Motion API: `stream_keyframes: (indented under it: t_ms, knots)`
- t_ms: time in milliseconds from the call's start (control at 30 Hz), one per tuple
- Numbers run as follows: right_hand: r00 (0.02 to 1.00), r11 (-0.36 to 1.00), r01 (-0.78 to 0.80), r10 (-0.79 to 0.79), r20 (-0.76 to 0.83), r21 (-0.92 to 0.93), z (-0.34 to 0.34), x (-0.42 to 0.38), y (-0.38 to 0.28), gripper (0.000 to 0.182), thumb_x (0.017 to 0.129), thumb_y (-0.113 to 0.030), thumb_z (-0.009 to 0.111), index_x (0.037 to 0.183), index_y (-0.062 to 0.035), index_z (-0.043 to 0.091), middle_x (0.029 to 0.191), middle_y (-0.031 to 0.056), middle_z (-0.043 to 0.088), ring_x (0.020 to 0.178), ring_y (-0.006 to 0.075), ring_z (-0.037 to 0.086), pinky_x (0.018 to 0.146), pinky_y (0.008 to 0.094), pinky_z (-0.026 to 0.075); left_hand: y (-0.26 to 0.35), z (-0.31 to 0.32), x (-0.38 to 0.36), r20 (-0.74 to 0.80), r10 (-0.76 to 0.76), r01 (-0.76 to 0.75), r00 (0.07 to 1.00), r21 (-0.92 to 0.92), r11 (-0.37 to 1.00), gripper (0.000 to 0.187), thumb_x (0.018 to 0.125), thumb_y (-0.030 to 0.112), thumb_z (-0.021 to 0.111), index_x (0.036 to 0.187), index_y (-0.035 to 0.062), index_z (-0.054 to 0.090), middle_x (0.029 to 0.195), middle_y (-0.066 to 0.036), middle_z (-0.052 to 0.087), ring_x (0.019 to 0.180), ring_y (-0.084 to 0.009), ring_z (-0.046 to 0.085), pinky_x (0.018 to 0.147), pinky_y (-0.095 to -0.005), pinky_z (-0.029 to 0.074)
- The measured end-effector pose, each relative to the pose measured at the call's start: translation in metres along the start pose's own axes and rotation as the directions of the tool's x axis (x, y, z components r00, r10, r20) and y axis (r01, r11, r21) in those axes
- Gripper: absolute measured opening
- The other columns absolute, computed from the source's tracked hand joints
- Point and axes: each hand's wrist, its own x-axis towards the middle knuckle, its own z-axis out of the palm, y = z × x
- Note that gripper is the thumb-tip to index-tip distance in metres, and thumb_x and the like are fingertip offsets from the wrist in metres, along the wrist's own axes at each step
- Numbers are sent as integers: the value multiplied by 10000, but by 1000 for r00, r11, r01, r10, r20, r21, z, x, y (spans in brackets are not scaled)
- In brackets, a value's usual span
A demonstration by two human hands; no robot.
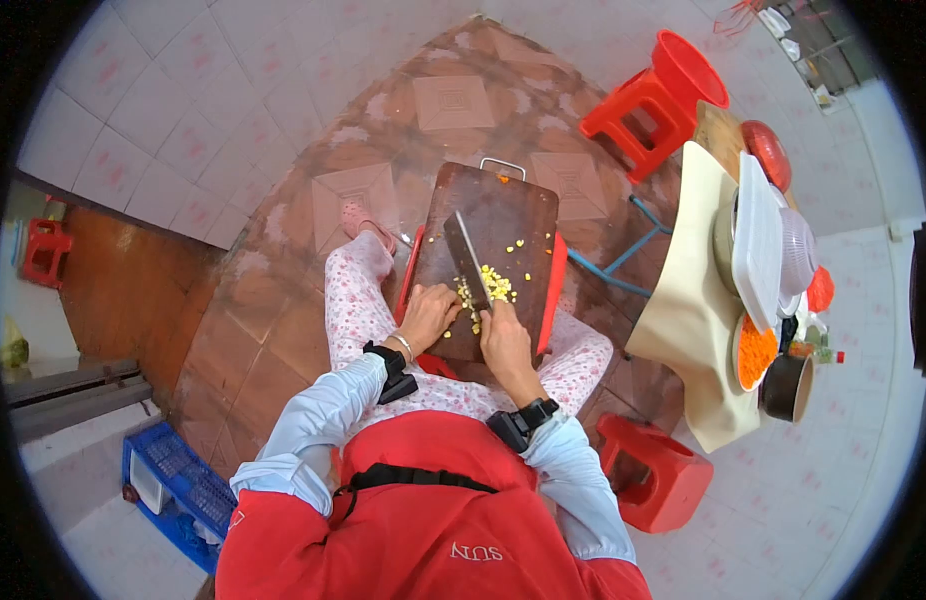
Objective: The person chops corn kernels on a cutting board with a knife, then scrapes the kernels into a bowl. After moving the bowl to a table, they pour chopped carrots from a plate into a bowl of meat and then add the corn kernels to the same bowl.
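A person's right hand has its grip closed around the handle of a dark, long-bladed metal knife, over a dark brown rectangular chopping board. Small diced yellow pieces lie on the board beside the blade. The left hand is close by, fingers curled; whether its grip pinches anything cannot be told. To the right, a cream-covered tabletop holds bright orange shreds in a bowl.

right fingers: gripping knife | left fingers: beside it | yellow pieces: on cutting board
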Motion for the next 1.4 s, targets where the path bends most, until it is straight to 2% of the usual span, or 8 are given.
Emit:
stream_keyframes:
  t_ms: [200, 433, 633, 733, 933, 1067, 1300, 1400]
  knots:
    - [1000, 999, -11, 10, 10, 40, 1, 3, 6, 202, 948, -189, 494, 978, 10, 502, 947, 251, 574, 785, 467, 601, 665, 535, 494, 0, 3, 0, -75, 32, -33, 997, -9, 999, 98, 812, 183, 659, 812, 86, 643, 791, -60, 582, 780, -239, 565, 717, -369, 347]
    - [1000, 998, -24, 23, 18, 60, 12, 5, 5, 204, 943, -186, 502, 973, 16, 504, 943, 256, 576, 780, 476, 595, 663, 540, 486, -2, 2, 0, -47, 30, -28, 998, 31, 999, 100, 810, 183, 665, 813, 86, 642, 792, -59, 584, 792, -233, 569, 725, -364, 350]
    - [999, 999, 9, -8, -34, 33, -2, 5, 9, 195, 943, -186, 504, 985, 4, 497, 936, 248, 573, 758, 466, 601, 642, 545, 486, -5, -25, -6, -40, 36, -42, 999, -154, 987, 158, 802, 222, 687, 888, 92, 664, 828, -64, 593, 837, -230, 569, 749, -356, 351]
    - [999, 999, -25, 23, -41, -39, -1, 6, 12, 184, 942, -186, 507, 947, -3, 499, 907, 231, 563, 736, 468, 581, 630, 543, 466, -4, -38, -18, 180, 149, -144, 972, -40, 989, 191, 816, 251, 688, 929, 100, 659, 887, -50, 589, 889, -212, 554, 774, -352, 347]
    - [994, 998, 62, -64, -92, -26, -2, 9, 17, 176, 947, -183, 497, 979, -10, 491, 923, 230, 564, 704, 460, 603, 603, 548, 488, -3, -17, -8, 113, 137, -137, 984, -11, 991, 153, 838, 236, 662, 881, 91, 642, 869, -61, 594, 870, -218, 562, 777, -355, 346]
    - [997, 999, 28, -30, -71, -29, -3, 2, 11, 181, 945, -185, 500, 981, -8, 494, 930, 233, 567, 714, 460, 608, 605, 543, 496, -1, 4, 12, 15, 78, -78, 997, -12, 997, 165, 845, 227, 655, 871, 67, 625, 857, -88, 605, 841, -253, 574, 769, -376, 354]
    - [999, 1000, 12, -12, -45, -8, -2, 8, 12, 191, 946, -187, 497, 980, 1, 498, 920, 244, 573, 733, 461, 608, 619, 535, 503, -1, 5, 17, -3, 11, -11, 1000, -56, 998, 160, 842, 195, 657, 911, 56, 619, 886, -110, 617, 843, -286, 586, 764, -386, 373]
    - [999, 1000, 18, -17, -48, 15, -8, 5, 6, 194, 944, -184, 499, 983, 6, 502, 923, 245, 575, 743, 463, 605, 625, 535, 501, -2, 3, 10, -53, 33, -43, 998, -193, 980, 148, 832, 174, 667, 910, 56, 621, 879, -104, 615, 841, -283, 588, 753, -383, 385]
